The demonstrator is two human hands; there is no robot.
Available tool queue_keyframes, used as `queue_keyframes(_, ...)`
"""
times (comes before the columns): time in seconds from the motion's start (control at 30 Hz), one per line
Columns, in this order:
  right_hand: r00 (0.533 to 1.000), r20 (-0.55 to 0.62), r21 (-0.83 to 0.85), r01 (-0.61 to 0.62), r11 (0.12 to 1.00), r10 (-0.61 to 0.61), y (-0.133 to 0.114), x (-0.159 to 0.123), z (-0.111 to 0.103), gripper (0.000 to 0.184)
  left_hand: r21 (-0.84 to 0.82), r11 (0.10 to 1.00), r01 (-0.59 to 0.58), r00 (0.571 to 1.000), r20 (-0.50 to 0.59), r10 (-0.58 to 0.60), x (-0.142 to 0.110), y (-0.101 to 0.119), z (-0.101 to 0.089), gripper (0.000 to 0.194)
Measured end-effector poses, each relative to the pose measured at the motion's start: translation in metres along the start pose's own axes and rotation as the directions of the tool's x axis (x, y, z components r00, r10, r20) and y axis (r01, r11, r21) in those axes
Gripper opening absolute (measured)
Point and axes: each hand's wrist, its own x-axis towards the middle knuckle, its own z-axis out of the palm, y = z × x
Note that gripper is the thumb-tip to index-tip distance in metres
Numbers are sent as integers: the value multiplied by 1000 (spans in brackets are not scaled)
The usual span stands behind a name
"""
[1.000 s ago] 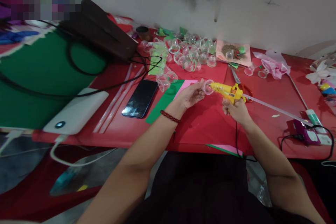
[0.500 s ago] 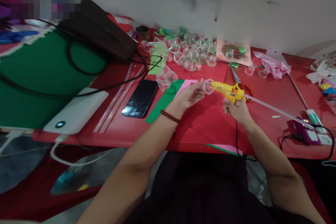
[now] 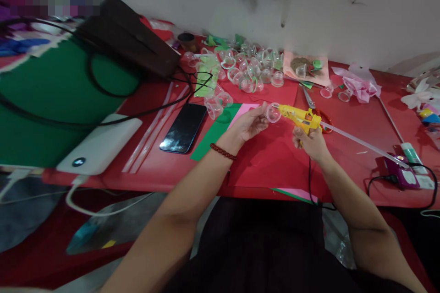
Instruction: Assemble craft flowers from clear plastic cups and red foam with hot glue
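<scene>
My left hand (image 3: 253,123) pinches a small clear plastic cup (image 3: 273,113) by its edge, with the round rim facing right. A yellow hot glue gun (image 3: 300,118) is gripped in my right hand (image 3: 312,143), its nozzle right at the cup's rim. From the back of the gun a long translucent glue stick (image 3: 364,145) sticks out to the right. Both hands are above red paper (image 3: 271,165). Whether any glue is coming from the nozzle is too small to tell.
Several clear cups (image 3: 253,69) are heaped at the back. A phone (image 3: 184,128), spare glue sticks (image 3: 147,135) and a white power bank (image 3: 99,146) lie left. Orange-handled scissors (image 3: 323,119) lie behind the gun. A black cord hangs below my right hand.
The glue gun has shifted very slightly to the right, with its nozzle still at the cup's rim. My left hand holds the cup in nearly the same place.
</scene>
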Motion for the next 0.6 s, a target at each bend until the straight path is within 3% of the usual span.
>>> queue_keyframes(0.23, 997, 77, -30, -22, 999, 24, -13, -5, 5, 54, -143, 980, -135, 988, -99, 122, -7, 8, 9, 29)
queue_keyframes(0.6, 996, 90, -63, -9, 998, 14, -13, -4, 6, 57, -183, 970, -159, 985, -98, 142, -10, 7, 7, 18)
